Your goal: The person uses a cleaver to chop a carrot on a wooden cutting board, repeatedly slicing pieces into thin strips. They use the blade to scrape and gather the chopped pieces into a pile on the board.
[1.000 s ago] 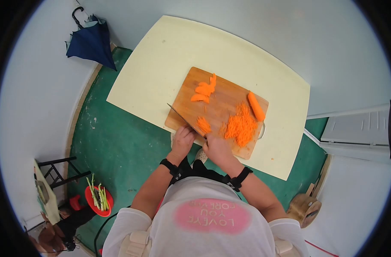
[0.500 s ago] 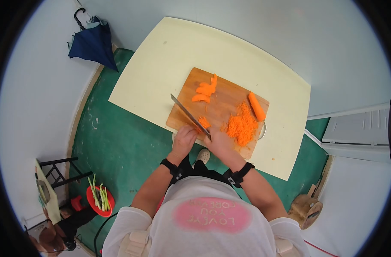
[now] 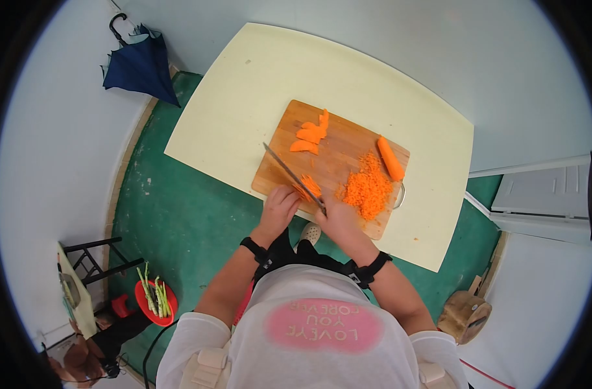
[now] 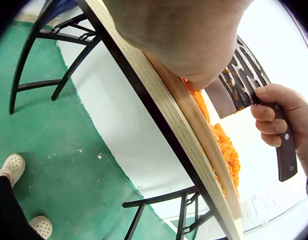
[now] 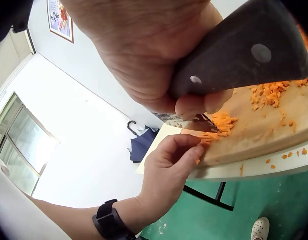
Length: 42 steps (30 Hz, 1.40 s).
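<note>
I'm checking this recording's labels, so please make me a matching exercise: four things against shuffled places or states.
Things
1. Kitchen knife
2. Finely chopped carrot
3. Carrot slices
4. Umbrella

Places or states
A. far left end of the cutting board
B. navy, by the wall
C. held in the right grip
D. heaped beside the long carrot

Pairs: 1-C; 2-D; 3-A; 4-B

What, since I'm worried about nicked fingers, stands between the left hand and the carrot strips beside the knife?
The knife, held in the right hand, stands between the left hand and the strips on its far side. More carrot lies at the left fingertips, with nothing visible between.
</note>
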Each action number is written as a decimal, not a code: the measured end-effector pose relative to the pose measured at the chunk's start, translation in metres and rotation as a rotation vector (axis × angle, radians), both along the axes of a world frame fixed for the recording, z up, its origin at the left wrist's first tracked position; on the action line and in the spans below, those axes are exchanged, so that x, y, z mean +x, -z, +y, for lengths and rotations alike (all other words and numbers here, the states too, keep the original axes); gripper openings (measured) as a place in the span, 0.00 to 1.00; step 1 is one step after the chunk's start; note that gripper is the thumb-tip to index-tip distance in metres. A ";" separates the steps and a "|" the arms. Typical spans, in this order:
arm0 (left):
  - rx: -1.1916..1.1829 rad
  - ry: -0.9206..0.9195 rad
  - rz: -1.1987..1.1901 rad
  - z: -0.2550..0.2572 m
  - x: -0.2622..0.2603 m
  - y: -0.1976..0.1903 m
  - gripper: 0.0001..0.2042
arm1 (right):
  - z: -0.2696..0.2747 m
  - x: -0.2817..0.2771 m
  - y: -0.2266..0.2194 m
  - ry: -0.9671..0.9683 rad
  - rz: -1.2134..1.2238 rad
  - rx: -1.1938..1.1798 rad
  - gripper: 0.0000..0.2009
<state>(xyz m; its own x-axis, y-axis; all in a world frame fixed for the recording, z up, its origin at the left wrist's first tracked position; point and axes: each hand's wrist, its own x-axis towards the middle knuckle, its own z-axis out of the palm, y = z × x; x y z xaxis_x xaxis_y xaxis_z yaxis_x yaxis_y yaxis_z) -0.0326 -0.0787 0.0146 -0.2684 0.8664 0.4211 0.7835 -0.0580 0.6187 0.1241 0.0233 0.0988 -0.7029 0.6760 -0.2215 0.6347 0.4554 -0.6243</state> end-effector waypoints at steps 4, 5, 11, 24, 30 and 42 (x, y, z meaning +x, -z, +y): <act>-0.125 0.190 0.213 0.022 -0.024 -0.031 0.22 | 0.017 0.015 -0.010 0.078 0.001 -0.015 0.13; -0.125 0.195 0.215 0.031 -0.031 -0.037 0.22 | 0.019 0.020 -0.009 0.084 0.003 -0.016 0.13; -0.215 0.660 0.437 0.072 -0.047 -0.039 0.25 | 0.022 0.038 -0.009 0.234 0.054 -0.024 0.13; -0.202 0.435 0.406 0.057 -0.015 -0.020 0.14 | 0.008 0.056 -0.002 0.293 0.029 -0.042 0.12; -0.195 0.223 0.365 0.052 0.000 -0.016 0.14 | 0.003 0.055 0.004 0.357 0.059 -0.152 0.13; -0.197 0.509 0.305 0.101 -0.047 -0.033 0.14 | -0.003 0.055 -0.008 0.567 0.195 -0.339 0.15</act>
<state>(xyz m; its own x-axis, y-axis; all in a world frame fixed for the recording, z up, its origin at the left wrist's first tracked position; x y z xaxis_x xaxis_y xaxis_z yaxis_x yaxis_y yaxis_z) -0.0796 0.0221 0.0479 0.3051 0.9234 0.2327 0.8308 -0.3776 0.4088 0.1794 0.0199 0.1068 -0.3090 0.8670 -0.3908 0.5791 -0.1544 -0.8005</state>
